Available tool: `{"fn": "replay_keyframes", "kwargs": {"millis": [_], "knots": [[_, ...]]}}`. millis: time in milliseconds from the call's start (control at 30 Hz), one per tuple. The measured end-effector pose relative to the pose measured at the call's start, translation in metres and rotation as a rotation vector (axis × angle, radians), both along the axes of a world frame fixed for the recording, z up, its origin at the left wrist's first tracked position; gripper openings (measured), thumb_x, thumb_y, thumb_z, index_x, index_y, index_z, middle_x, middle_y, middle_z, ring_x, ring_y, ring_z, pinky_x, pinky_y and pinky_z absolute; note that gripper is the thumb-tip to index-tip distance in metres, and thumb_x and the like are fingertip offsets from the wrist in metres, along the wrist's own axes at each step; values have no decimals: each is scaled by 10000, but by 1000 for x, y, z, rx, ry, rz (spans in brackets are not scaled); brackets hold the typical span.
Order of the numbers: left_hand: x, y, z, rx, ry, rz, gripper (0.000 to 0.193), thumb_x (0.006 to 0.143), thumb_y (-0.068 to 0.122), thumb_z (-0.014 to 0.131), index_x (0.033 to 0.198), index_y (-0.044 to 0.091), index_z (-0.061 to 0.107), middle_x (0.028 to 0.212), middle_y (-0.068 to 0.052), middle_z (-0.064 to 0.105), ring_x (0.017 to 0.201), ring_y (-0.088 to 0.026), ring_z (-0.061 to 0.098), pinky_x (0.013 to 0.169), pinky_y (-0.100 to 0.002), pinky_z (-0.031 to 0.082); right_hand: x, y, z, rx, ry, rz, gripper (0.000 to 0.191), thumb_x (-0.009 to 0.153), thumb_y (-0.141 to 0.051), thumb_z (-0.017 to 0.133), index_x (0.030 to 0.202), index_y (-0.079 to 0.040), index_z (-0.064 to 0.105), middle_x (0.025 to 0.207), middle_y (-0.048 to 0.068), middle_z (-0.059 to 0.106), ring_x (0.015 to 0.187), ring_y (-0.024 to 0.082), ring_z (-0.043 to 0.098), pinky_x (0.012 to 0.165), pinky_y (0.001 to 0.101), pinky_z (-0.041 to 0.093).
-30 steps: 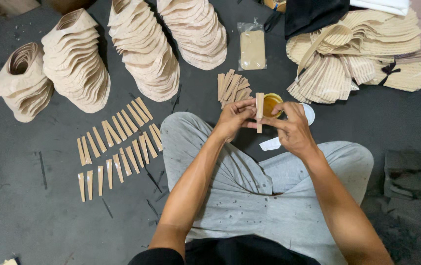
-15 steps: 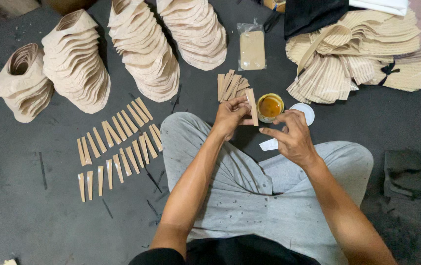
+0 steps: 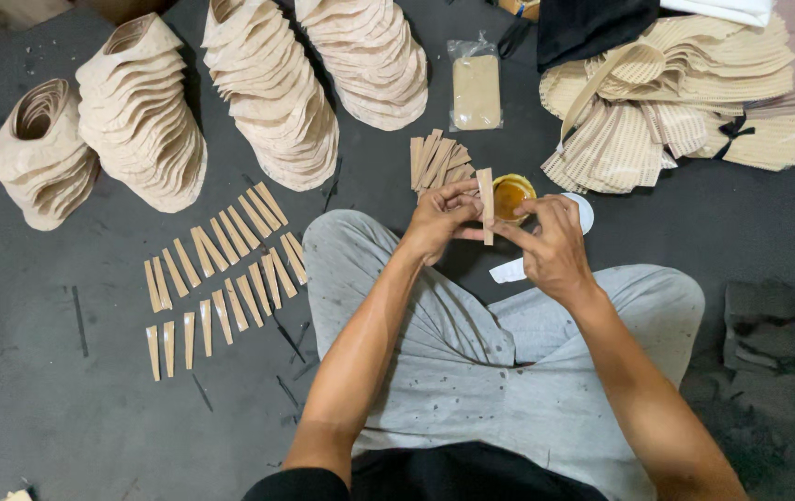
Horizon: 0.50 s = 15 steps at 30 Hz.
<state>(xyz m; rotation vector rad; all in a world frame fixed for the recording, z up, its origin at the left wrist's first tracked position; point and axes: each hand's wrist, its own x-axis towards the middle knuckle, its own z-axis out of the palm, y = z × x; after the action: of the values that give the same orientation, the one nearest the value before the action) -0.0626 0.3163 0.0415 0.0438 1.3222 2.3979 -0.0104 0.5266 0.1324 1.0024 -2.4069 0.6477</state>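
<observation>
Here we sit cross-legged on the dark floor [image 3: 64, 417], and we take the small round cup of amber glue [image 3: 512, 195] as our landmark; largest of all is the heap of ribbed, woven tan pieces [image 3: 676, 111] up and to the right of the cup, with black cloth [image 3: 592, 23] lying over its upper left edge; up and to the left of the cup stand four leaning stacks of beige shaped pieces [image 3: 272, 93], the nearest stack well apart from it; far to the left of the cup, and lower, the rows of narrow tan strips [image 3: 221, 278] lie side by side on the floor; straight above the cup lies a clear bag with a tan pad inside [image 3: 476, 88]; just to the left of the cup sits a small loose pile of strips [image 3: 436, 160]; a white lid [image 3: 583, 211] shows just to its right; our left hand [image 3: 439, 223] pinches a single tan strip [image 3: 485, 199] upright, touching the cup's left rim in this view; our right hand [image 3: 551, 246] is closed on the strip's lower end from the right, fingers narrow, just below the cup.
</observation>
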Motion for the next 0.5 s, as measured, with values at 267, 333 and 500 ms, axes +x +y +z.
{"fn": "replay_keyframes", "kwargs": {"millis": [267,333,500], "knots": [[5,-1,15,35,-7,-112,444,979,12,629,1417,-19,560,1162,-149,710,1005,-242,730,806,-414,670,-16,-1,6,53,12,-134,663,755,106,609,1300,-251,729,1176,118,587,1128,324,560,1021,481,400],[5,-1,14,30,-18,-123,461,974,9,633,1427,-16,551,1145,-135,711,1004,-239,729,803,-411,668,-21,0,7,51,8,-147,681,761,115,606,1321,-255,721,1183,120,582,1139,327,556,1021,480,400],[5,2,9,6,17,-139,518,950,-6,656,1454,-5,538,1067,-109,698,964,-217,723,793,-412,674,-30,2,10,43,-96,-191,709,744,140,585,1310,-266,716,1175,111,575,1129,324,553,1003,464,407]]}}
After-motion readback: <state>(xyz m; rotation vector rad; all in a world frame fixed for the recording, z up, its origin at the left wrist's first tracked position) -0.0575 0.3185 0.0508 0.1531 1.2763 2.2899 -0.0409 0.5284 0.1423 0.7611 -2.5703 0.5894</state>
